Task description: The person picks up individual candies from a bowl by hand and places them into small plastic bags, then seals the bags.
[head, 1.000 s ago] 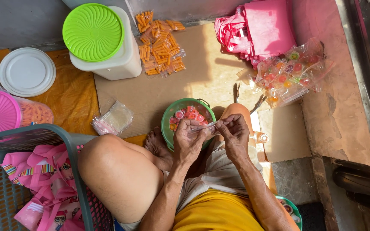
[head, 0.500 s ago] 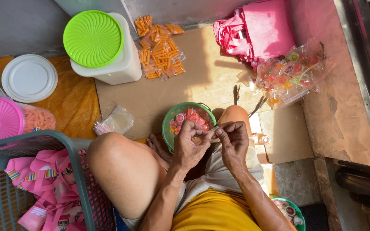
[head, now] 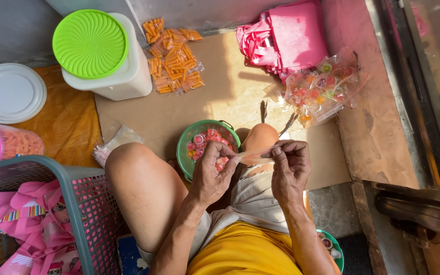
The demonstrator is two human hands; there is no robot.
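Both hands have drawn slightly apart since a moment ago, stretching one small clear bag point(head: 254, 155) between them. Left to right: one white lid point(head: 9, 92), one green-lidded tub point(head: 103, 53), one green bowl point(head: 187, 147) of sweets. Left hand point(head: 212, 170) pinches the bag's left end; right hand point(head: 291, 165) grips its right end, fingers curled tight, over the knee.
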